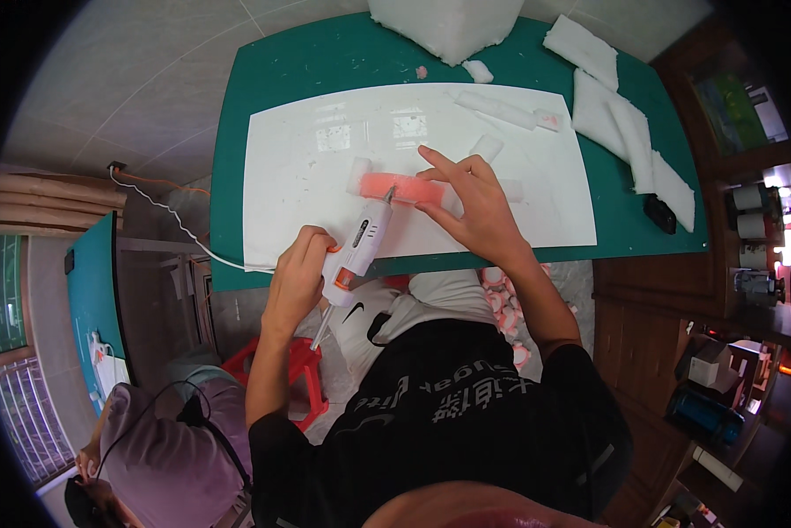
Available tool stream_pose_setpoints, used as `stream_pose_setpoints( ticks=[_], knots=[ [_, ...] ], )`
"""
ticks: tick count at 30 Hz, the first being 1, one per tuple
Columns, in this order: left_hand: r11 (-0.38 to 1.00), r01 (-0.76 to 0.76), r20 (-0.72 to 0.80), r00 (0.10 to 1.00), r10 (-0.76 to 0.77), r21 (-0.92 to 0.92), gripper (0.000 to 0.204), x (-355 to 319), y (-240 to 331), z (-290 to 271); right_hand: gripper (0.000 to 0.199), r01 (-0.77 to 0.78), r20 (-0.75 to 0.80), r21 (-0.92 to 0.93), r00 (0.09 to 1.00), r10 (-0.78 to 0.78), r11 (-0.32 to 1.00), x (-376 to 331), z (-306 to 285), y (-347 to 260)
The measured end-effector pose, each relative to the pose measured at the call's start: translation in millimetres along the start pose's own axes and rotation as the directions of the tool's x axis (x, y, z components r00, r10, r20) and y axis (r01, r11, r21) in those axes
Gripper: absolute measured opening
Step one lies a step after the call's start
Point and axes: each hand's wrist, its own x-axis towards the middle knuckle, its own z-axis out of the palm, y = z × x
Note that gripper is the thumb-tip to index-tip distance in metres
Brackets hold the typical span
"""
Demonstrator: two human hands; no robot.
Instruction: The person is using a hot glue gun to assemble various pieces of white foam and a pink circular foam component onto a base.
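My left hand (297, 280) is closed round the grip of a white glue gun (360, 242) with an orange trigger. A glue stick (321, 327) pokes out of its back end, and its metal nozzle touches or nearly touches a pink fluffy strip (400, 187). The fingers and thumb of my right hand (476, 201) hold that strip near its right end, index finger raised. A white fluffy piece (357, 173) adjoins the strip's left end. Another white piece (511, 190) lies beyond my right hand. Everything rests on a white sheet (298, 220).
The green table (237, 158) carries a large white block (448, 26) at the far edge, white padding slabs (611, 123) and a small black object (659, 214) at right. A white cord (175, 220) runs left to a wall socket. Another person (171, 440) sits at lower left beside a red stool (303, 383).
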Motion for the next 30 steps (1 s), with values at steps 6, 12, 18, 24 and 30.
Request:
stream_pose_setpoints(
  ticks=[6, 12, 18, 24, 30],
  knots=[
    [1.000, 0.022, 0.028, 0.999, -0.022, 0.015, 0.034, -6, -5, 1, 0.072, -0.002, 0.004, -0.006, 1.000, 0.002, 1.000, 0, -1, -1],
    [1.000, -0.014, -0.029, 1.000, 0.013, -0.028, 0.047, -1, -1, 2, 0.070, 0.005, -0.004, -0.012, 1.000, -0.005, 1.000, -1, 0, -1],
    [0.996, 0.005, -0.074, 0.997, 0.001, 0.092, 0.061, -2, -14, -3, 0.070, 0.007, -0.011, -0.002, 1.000, -0.007, 1.000, -2, -2, 1],
    [0.960, 0.270, -0.158, 0.954, -0.255, 0.078, 0.061, -9, -40, -6, 0.066, -0.019, -0.005, 0.005, 1.000, 0.019, 1.000, -4, -5, 1],
    [0.933, 0.360, -0.138, 0.924, -0.357, -0.003, 0.055, -10, -64, -10, 0.064, -0.035, 0.000, 0.021, 0.999, 0.035, 0.999, -7, -6, 3]
  ],
)
